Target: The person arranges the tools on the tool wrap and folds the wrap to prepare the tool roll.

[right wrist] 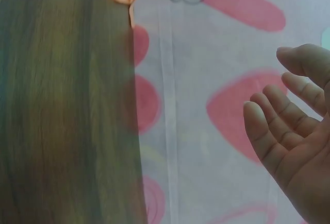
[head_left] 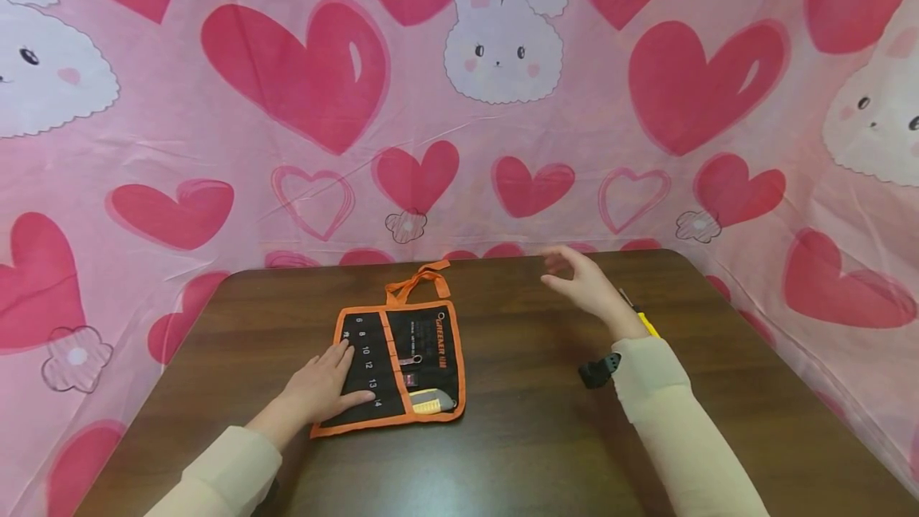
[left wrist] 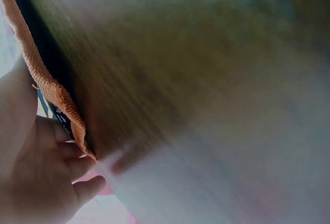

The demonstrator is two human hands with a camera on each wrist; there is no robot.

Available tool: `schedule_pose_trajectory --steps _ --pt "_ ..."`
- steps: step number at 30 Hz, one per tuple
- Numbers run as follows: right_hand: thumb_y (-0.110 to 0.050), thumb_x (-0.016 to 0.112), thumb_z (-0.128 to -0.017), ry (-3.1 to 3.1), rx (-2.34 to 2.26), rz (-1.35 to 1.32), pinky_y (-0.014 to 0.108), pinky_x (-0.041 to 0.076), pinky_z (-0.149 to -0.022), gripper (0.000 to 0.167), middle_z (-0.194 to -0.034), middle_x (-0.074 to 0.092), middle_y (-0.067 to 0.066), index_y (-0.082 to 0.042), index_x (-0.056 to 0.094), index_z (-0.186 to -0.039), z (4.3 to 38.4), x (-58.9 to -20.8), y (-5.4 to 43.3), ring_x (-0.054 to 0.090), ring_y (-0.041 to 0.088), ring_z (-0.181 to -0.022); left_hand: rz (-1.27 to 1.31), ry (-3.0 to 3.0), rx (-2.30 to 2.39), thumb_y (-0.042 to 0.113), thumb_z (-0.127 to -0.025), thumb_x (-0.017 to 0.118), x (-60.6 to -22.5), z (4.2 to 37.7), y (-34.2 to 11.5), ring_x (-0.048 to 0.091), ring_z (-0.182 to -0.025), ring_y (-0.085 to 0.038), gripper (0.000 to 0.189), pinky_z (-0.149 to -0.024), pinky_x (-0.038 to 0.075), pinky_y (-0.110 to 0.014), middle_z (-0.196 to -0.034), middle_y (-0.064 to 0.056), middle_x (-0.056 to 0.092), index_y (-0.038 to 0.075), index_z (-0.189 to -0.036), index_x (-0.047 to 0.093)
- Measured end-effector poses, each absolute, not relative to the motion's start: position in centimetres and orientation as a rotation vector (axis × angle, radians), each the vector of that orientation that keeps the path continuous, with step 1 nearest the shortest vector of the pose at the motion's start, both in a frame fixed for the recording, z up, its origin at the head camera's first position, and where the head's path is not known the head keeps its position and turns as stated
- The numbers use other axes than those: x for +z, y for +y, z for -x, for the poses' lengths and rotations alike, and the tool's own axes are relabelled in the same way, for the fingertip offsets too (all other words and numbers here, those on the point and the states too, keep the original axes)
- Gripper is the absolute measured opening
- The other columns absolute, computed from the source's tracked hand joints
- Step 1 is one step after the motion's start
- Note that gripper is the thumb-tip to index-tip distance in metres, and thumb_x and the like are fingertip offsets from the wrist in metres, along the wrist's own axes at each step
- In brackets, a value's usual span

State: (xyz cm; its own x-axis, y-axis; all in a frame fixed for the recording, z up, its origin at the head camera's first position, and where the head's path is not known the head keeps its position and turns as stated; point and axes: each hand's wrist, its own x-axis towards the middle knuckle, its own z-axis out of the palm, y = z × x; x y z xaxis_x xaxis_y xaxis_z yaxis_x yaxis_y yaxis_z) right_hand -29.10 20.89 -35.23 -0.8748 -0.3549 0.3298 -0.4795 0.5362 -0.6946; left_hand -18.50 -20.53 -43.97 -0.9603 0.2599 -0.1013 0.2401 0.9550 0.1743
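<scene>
A black tool pouch (head_left: 424, 333) with orange trim lies flat on the table, numbers 6 to 14 printed down its left panel. My left hand (head_left: 319, 381) rests on that panel with fingers extended; the left wrist view shows the hand (left wrist: 31, 177) beside the orange edging (left wrist: 51, 87). In the pouch's right side sits a yellow and grey utility knife (head_left: 431, 401), with a small metal ring (head_left: 417, 359) above it. My right hand (head_left: 583, 286) hovers right of the pouch, fingers loosely bent and holding nothing, as the right wrist view of the hand (right wrist: 299, 147) confirms.
Orange tie straps (head_left: 412, 286) trail from the pouch's top edge. A yellow-handled tool with a thin shaft (head_left: 648, 324), likely a screwdriver, lies partly hidden behind my right forearm. The brown wooden table (head_left: 517, 437) meets a pink heart-patterned cloth (head_left: 431, 118) at the back.
</scene>
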Motion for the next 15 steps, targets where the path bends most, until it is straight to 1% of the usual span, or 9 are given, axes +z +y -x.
schedule_pose_trajectory --steps 10,15 --pt "-0.019 0.062 -0.089 -2.695 1.271 -0.449 0.050 0.045 -0.086 0.043 -0.117 0.052 0.018 -0.004 0.047 -0.126 28.5 -36.4 25.3 0.051 0.033 -0.104 -0.382 2.980 0.244 0.065 -0.076 0.057 -43.9 18.5 -20.5 0.030 -0.128 -0.043 0.097 -0.100 0.027 -0.056 -0.140 -0.028 0.031 -0.009 -0.135 0.038" --pt "-0.021 0.060 -0.091 -2.711 1.205 -0.378 0.052 0.042 -0.089 0.043 -0.116 0.052 0.023 -0.001 0.046 -0.126 27.9 -37.2 27.3 0.051 0.035 -0.103 -0.379 2.978 0.237 0.066 -0.076 0.056 -43.9 18.5 -20.5 0.029 -0.128 -0.042 0.097 -0.101 0.027 -0.056 -0.141 -0.028 0.030 -0.009 -0.135 0.037"
